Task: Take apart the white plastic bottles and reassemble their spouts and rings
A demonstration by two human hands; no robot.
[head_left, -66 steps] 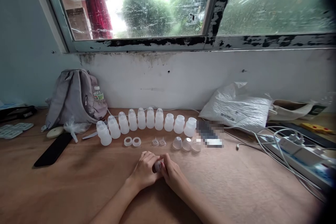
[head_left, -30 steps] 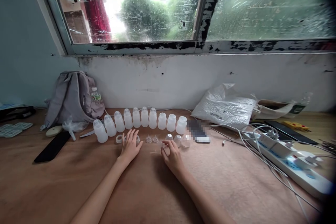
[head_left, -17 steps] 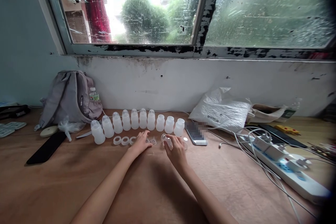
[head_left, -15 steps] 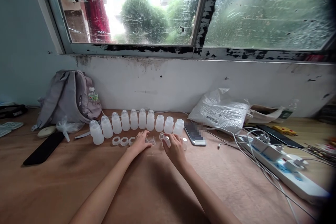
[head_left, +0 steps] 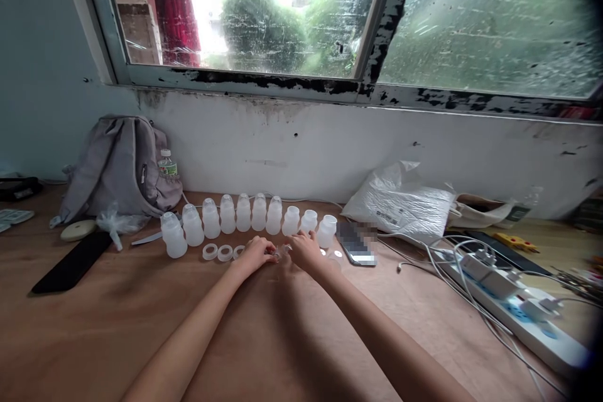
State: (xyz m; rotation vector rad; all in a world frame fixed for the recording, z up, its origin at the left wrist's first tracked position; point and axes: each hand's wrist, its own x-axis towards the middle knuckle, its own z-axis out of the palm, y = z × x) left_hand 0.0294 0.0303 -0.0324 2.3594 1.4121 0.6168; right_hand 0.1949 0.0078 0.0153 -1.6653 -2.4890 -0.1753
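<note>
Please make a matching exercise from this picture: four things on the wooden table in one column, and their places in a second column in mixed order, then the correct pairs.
Things
1. grey fabric backpack
2. flat black phone
3. white power strip with plugs
4. crinkled white plastic bag

Places
A. at the right edge, among white cables
B. against the wall, right of the row of translucent plastic bottles
C. far left corner, with a water bottle in its side pocket
D. lying flat, in front of the backpack

Pairs: 1-C, 2-D, 3-A, 4-B
</note>
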